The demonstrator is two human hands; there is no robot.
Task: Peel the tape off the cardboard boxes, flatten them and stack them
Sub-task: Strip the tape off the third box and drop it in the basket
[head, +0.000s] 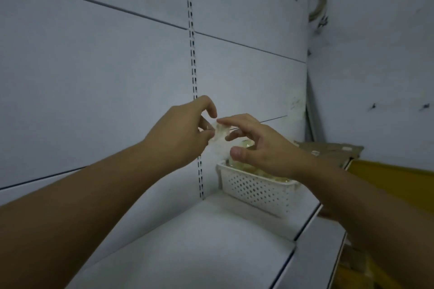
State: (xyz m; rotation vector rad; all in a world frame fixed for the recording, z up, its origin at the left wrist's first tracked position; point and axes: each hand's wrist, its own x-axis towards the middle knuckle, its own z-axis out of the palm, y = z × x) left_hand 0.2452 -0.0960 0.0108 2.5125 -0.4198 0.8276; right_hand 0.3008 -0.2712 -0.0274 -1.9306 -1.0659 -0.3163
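Note:
A crumpled piece of clear tape (219, 132) hangs in the air between my two hands, above a white perforated basket (258, 191). My left hand (180, 132) pinches the tape's left side with thumb and fingers. My right hand (260, 145) touches its right side with the fingertips, thumb spread apart below. The basket holds more balled-up clear tape (249, 168). Flattened brown cardboard (328, 148) lies behind the basket at the right, partly hidden by my right hand and forearm.
The basket stands at the back right corner of a white shelf (199, 241). White back panels with a slotted upright (193, 73) rise behind it. A yellow surface (394, 180) lies to the right beyond the shelf edge.

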